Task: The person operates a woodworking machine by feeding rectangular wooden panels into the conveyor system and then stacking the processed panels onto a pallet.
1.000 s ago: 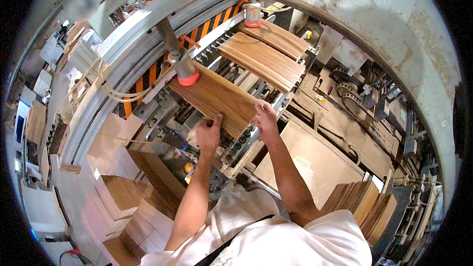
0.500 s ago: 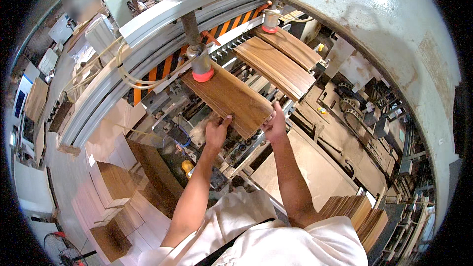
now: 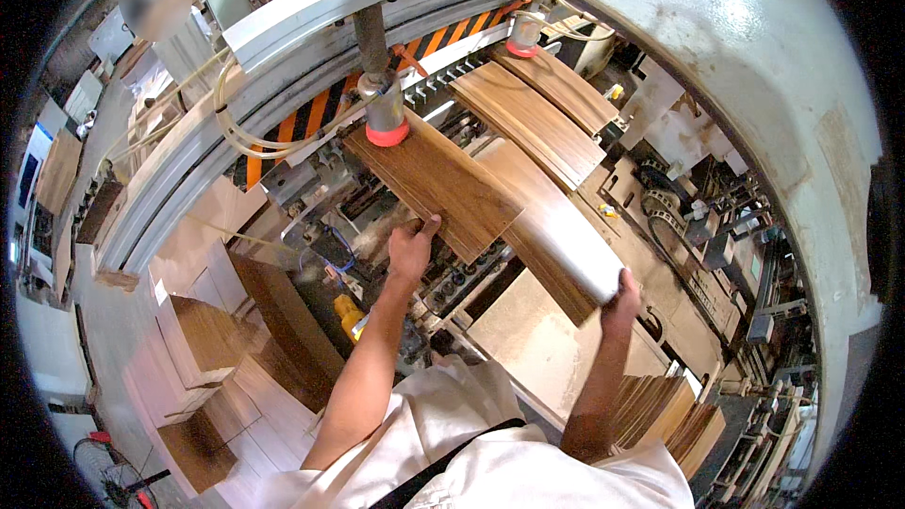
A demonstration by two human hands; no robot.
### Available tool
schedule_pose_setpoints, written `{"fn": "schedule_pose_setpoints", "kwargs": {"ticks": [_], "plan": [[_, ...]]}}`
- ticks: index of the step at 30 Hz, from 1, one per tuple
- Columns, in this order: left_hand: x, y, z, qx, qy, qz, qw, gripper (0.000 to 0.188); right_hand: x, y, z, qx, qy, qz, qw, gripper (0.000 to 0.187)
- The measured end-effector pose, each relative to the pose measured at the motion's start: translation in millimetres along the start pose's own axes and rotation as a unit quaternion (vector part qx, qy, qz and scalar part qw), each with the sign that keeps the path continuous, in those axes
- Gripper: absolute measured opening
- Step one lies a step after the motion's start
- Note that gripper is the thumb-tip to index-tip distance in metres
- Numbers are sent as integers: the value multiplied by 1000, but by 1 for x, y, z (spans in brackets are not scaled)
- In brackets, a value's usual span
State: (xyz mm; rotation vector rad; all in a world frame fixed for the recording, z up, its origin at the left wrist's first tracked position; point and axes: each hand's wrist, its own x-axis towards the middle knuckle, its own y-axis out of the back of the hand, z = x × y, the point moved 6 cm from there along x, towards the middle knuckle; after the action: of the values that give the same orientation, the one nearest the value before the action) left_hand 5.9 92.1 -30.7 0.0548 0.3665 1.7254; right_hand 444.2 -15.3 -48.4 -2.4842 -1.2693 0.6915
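Observation:
A dark brown wood plank (image 3: pixel 451 190) lies under a metal cylinder with a red pad (image 3: pixel 386 135), which meets its far left end. My left hand (image 3: pixel 410 252) is closed on this plank's near left edge, thumb on top, fingers hidden underneath. To the right, a second plank (image 3: pixel 575 245), bright with glare on its upper face, extends from beneath the first toward me. My right hand (image 3: pixel 619 302) grips the near end of that second plank, fingers partly out of sight. Farther right, two lighter brown planks (image 3: pixel 528 123) rest side by side on the machine.
Another red-padded cylinder (image 3: pixel 524 36) stands over the far plank. A rail with orange and black stripes (image 3: pixel 306 120) runs behind. Stacked planks (image 3: pixel 650 415) stand at lower right, stacked boards (image 3: pixel 203 339) at left. A pale machine frame (image 3: pixel 745 47) arches overhead at right.
My right hand has moved right and toward me, drawing the second plank out from beneath the first. My left hand stays at the first plank's edge, shifted only slightly.

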Motion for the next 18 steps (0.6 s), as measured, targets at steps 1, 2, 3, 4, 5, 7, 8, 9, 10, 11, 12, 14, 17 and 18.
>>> {"fn": "schedule_pose_setpoints", "kwargs": {"ticks": [1,2,3,4,5,7,8,9,10,11,12,14,17,18], "plan": [[-2,-1,3,12,7,-7,1000,43,-14,15,-18,-5,20,22,1000,32],[-5,2,7,-10,-8,9,1000,43,-26,27,-34,-7,44,17,999,32],[-9,2,12,-32,-24,23,999,43,-37,38,-49,-9,71,14,997,32],[-12,3,16,-55,-40,37,997,42,-49,46,-61,13,81,18,996,32],[-13,3,17,-47,-22,38,998,42,-56,55,-71,36,94,21,995,31],[-13,6,16,-31,14,38,999,41,-65,103,-87,-66,73,240,966,35],[-9,6,18,-33,-34,41,998,40,-63,115,-97,-88,118,218,965,39],[-8,4,14,-34,-42,43,998,41,-60,124,-104,-111,161,195,961,42],[-8,4,13,-34,-48,49,997,42,-56,125,-103,-76,143,180,970,43],[-9,5,12,-35,-53,56,996,43,-51,124,-101,-43,124,163,978,44],[-8,5,9,-21,-52,61,997,44,-46,122,-99,-9,103,145,984,45],[-1,-1,0,0,-56,64,996,47,-9,135,-91,42,93,64,993,44],[3,2,-12,-1,-77,75,994,50,32,81,-76,50,74,80,993,49],[7,7,-24,4,-61,77,995,52,43,46,-69,61,37,54,996,47]]}}
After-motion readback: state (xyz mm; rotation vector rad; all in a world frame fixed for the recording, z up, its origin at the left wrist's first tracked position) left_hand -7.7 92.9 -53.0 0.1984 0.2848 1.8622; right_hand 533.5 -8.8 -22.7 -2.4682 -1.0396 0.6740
